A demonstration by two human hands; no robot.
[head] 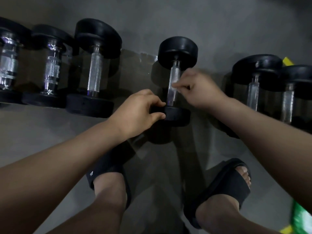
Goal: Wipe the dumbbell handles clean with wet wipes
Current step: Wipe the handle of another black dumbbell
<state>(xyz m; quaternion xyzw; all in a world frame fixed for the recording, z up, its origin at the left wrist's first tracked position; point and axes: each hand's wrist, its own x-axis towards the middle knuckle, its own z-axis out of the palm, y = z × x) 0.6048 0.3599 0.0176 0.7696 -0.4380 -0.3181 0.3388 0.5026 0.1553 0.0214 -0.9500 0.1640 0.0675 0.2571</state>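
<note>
**Heavy Dumbbell Steadied, Thin Wipe Pinched at the Handle**

The grey floor (219,22) carried a row of black-headed dumbbells, three to the left (95,65) and two to the right (255,81). The dumbbell (178,50) being cleaned lay between those groups, apart from both and straight ahead of the person's feet.

It looked heavy and rigid. Its round heads would probably let it roll, so the sensible hold was on a head rather than the bar.

The left hand (138,110) did just that, fingers and thumb curled around the rim of the near head to brace it. The right hand (197,88) sat against the right side of the handle (174,73), its fingers bunched together in a pinch.

The handle was bright, knurled metal, likely grippy enough to drag on and snag soft cloth.

The wipe (175,86) showed only as a small white blur at the right fingertips, touching the bar about midway. It was probably thin, limp and damp, though the blur hid how it was folded. It would need to be wrapped around the bar under firm pressure.
</note>
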